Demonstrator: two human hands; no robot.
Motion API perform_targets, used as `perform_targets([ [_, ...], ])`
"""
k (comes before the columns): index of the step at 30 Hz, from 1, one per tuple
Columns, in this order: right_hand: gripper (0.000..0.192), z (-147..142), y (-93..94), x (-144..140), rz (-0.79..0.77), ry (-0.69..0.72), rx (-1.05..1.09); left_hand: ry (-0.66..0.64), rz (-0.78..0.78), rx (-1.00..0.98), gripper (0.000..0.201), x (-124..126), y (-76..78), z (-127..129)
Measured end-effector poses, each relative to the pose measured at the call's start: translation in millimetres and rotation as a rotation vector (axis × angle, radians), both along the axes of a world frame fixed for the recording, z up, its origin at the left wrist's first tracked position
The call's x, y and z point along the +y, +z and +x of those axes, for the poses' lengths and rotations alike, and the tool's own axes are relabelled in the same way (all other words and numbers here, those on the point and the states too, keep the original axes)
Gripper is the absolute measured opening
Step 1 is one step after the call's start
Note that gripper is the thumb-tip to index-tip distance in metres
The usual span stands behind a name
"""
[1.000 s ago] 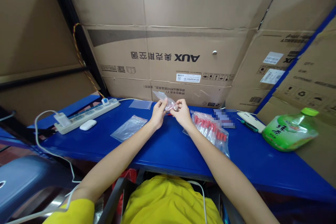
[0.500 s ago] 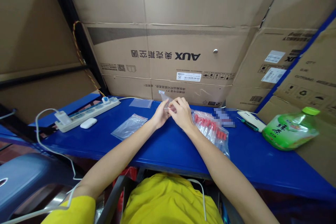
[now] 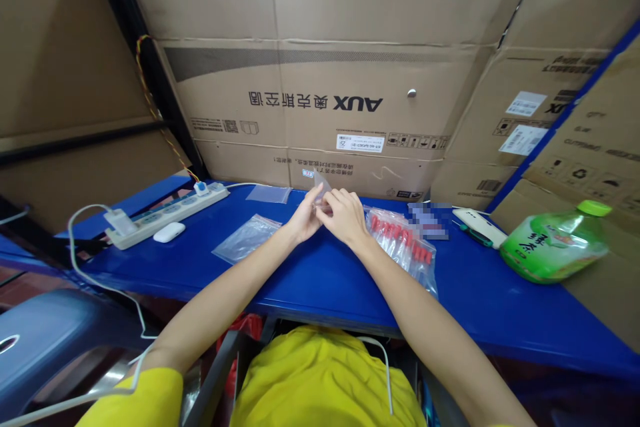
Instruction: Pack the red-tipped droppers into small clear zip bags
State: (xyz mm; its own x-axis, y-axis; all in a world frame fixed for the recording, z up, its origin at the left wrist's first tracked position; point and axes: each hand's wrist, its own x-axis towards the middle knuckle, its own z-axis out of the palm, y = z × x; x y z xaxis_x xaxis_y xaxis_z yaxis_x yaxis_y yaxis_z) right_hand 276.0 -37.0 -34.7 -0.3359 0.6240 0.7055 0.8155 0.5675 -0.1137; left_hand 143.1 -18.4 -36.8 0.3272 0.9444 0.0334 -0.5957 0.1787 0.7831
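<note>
Over the blue table, my left hand (image 3: pixel 304 217) and my right hand (image 3: pixel 344 215) meet, both with fingers closed on a small clear plastic bag (image 3: pixel 321 183). The bag's free corner sticks up above my fingers; its lower part is hidden by them. Right of my right hand lie clear bags with several red-capped items (image 3: pixel 395 233). To the left of my left hand are a stack of clear zip bags (image 3: pixel 246 239) and, farther back, another flat clear bag (image 3: pixel 269 194).
A power strip (image 3: pixel 167 217) and a white earphone case (image 3: pixel 169 232) lie on the left of the blue table (image 3: pixel 320 287). On the right are a white device (image 3: pixel 479 227) and a green bottle (image 3: pixel 553 247). A cardboard wall (image 3: pixel 310 73) stands behind.
The bag's raised corner has shifted slightly to the right and stands more upright. Both hands keep nearly the same place and grip.
</note>
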Motion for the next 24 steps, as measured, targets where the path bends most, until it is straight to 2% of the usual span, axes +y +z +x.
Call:
perform_targets([
  [5,0.011,-1.2,3.2,-2.5,0.007,-0.025,0.043,0.006,0.047,0.031,0.043,-0.9,-1.8,2.6],
  [10,0.006,-2.2,4.7,-4.7,0.005,0.015,0.032,0.003,0.057,0.039,0.044,-1.0,-3.7,2.7],
  [14,0.014,-1.4,3.8,-3.5,-0.02,0.033,0.037,-0.023,0.045,0.042,0.042,0.3,-3.0,0.4],
  [17,0.02,0.3,3.4,-1.6,-0.017,0.01,0.02,0.029,0.066,0.075,0.039,2.3,-3.6,0.4],
  [24,0.014,2.0,3.5,-1.0,0.038,-0.038,-0.051,0.117,0.075,0.07,0.035,4.7,-6.5,3.9],
])
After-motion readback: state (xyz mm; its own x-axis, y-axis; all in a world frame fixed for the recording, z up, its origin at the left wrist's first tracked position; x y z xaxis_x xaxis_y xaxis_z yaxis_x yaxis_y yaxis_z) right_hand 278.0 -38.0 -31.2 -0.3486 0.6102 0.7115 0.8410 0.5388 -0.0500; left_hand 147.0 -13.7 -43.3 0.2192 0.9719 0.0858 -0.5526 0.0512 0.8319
